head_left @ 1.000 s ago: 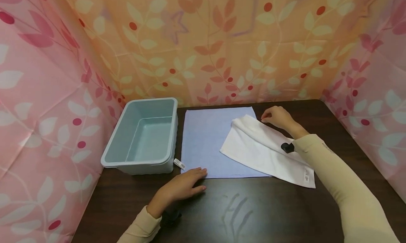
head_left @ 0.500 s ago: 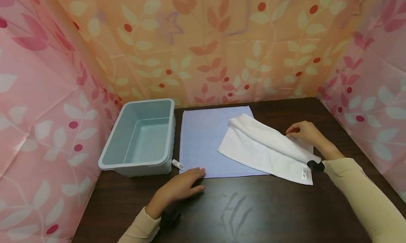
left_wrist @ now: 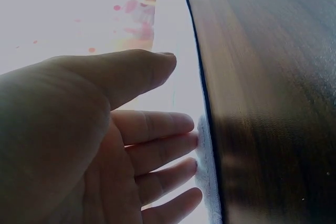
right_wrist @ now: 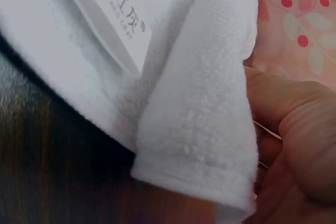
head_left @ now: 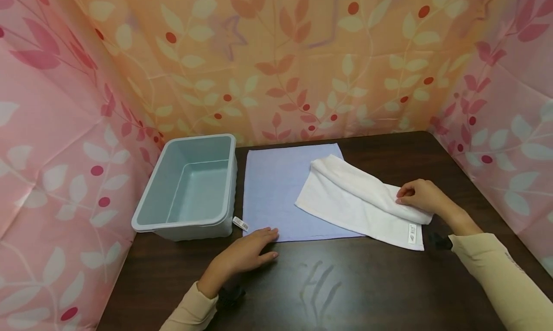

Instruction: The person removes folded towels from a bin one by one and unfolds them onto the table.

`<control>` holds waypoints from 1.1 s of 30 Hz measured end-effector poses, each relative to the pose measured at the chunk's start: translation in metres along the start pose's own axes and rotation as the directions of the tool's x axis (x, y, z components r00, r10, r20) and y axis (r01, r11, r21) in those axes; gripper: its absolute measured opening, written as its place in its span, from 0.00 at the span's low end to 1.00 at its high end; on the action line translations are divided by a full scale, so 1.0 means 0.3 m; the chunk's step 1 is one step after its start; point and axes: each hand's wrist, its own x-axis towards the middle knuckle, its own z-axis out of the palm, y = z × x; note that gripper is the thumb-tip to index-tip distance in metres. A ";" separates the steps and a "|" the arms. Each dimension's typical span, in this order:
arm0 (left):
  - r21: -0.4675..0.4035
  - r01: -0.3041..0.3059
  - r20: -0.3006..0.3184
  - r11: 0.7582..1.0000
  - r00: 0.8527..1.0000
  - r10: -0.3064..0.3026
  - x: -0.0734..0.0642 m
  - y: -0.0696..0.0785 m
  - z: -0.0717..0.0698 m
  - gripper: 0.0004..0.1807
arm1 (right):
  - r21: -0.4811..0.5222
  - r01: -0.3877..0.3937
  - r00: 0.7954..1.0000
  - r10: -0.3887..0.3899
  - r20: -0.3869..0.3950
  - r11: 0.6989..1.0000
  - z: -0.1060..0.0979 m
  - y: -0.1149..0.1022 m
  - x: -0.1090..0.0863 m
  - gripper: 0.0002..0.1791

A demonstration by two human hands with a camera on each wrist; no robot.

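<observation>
A lavender towel (head_left: 274, 192) lies flat on the dark table. Across its right part, and past it onto the wood, lies a white towel (head_left: 345, 208) with a loose roll or fold along its far side. My right hand (head_left: 425, 196) pinches this fold near the right end; in the right wrist view the folded end of the white towel (right_wrist: 199, 114) hides the fingertips. A printed label (head_left: 412, 234) shows at the near right corner. My left hand (head_left: 246, 250) lies with straight fingers, its fingertips on the lavender towel's near left edge.
Left of the towels stands a pale blue-green plastic basin (head_left: 181, 224) with nothing inside. A small white tag (head_left: 240, 224) sticks out beside it. Patterned curtains (head_left: 285, 57) enclose the back and sides of the table (head_left: 367, 288).
My right hand has moved right and nearer along the white towel's far side and now holds it. The fold now runs to the right end. The left hand stays put.
</observation>
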 end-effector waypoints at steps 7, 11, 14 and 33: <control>0.003 0.002 0.002 1.000 1.000 -0.002 -0.002 0.000 0.004 0.31 | 0.029 0.008 1.000 -0.008 -0.003 1.000 0.007 -0.004 -0.004 0.06; 0.003 0.004 0.002 1.000 1.000 -0.004 -0.001 0.001 0.001 0.31 | 0.036 0.015 1.000 -0.014 -0.013 0.999 0.000 0.002 0.001 0.03; -0.001 0.010 0.004 1.000 1.000 -0.010 0.001 0.002 -0.001 0.31 | 0.028 0.017 0.998 -0.015 -0.055 0.999 -0.020 0.005 0.006 0.03; 0.004 0.016 0.013 1.000 1.000 -0.016 -0.007 0.004 -0.004 0.31 | -0.083 0.014 0.944 -0.041 -0.329 0.996 -0.150 0.016 0.116 0.05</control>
